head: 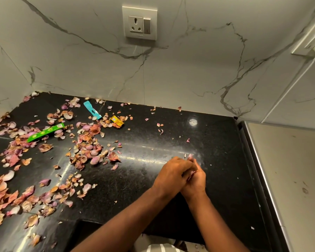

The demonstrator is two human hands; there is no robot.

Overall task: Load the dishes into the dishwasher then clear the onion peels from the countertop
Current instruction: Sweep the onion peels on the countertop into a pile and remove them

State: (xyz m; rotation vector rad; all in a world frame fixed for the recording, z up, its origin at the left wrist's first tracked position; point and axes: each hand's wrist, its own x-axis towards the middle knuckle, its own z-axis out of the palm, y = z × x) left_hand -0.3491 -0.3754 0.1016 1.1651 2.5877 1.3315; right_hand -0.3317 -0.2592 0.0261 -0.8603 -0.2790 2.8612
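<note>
Pink and brown onion peels [87, 151] lie scattered over the left and middle of the black countertop [171, 135]. My left hand [173, 172] and my right hand [195, 180] meet above the counter's right-centre, fingers curled together. A few pink onion peels [191, 174] show between the two hands, and one sticks up at the fingertips. Which hand grips them is hard to tell; both close around them.
A green wrapper [45, 132], a blue wrapper [92, 110] and a small yellow packet [117, 120] lie among the peels. A marble wall with a socket [139, 23] stands behind. A steel-edged appliance top [289, 170] borders the counter on the right.
</note>
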